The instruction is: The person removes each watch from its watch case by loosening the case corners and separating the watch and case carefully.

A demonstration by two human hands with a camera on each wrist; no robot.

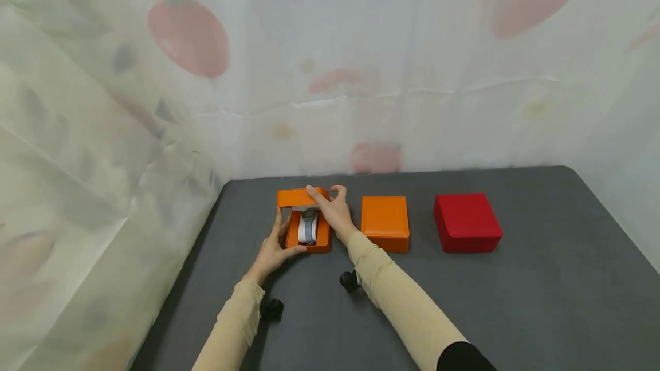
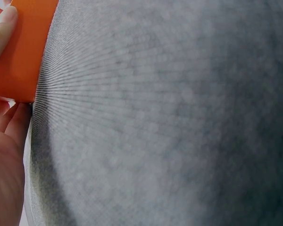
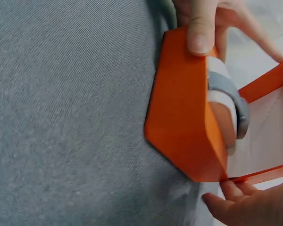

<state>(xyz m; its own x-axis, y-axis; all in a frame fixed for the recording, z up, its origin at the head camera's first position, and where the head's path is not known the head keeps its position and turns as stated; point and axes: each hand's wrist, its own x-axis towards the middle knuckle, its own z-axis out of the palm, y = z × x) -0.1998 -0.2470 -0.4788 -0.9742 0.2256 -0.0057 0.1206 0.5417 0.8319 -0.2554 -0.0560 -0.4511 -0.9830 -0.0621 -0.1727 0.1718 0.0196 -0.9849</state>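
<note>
An open orange box [image 1: 308,239] stands at the left of the dark grey table [image 1: 541,291], its hinged lid [image 1: 301,196] raised at the back. A grey and white watch [image 1: 308,226] sits wrapped round a cushion inside. My left hand [image 1: 281,240] grips the box's base at its left and front. My right hand [image 1: 330,202] holds the lid's top edge from the right. In the left wrist view the thumb [image 2: 2,28] lies against the orange wall [image 2: 23,52]. The right wrist view shows the box [image 3: 184,113] close up with the watch [image 3: 226,94] in it.
A closed orange box [image 1: 385,223] and a closed red box [image 1: 466,222] stand in a row to the right of the open one. A pale printed sheet [image 1: 103,159] hangs along the table's left and back edges. Bare table surface lies in front and at the right.
</note>
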